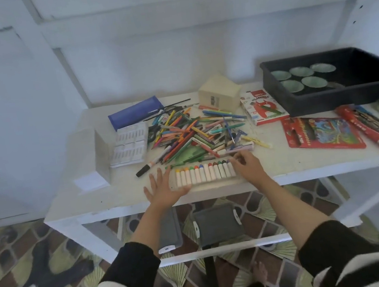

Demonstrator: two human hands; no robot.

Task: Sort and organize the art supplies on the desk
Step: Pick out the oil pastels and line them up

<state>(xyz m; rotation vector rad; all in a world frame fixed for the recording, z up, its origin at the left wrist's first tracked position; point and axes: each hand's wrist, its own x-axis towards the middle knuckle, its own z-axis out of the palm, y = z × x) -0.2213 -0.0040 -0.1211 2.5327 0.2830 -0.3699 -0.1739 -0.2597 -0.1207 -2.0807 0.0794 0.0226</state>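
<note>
A: Your crayon row lies right between your hands, near the table's front edge, with its long axis running left to right.
B: Your left hand is flat with straight fingers at its left end. Your right hand bends its fingers over the right end, but I can't tell if it's gripping or just touching.
A: You've got bare table to your left, though the pen pile crowds just behind.

Walls: painted white, framed with battens.
Floor: laid with brown-and-green patterned tiles.
Tabletop: painted white.
</note>
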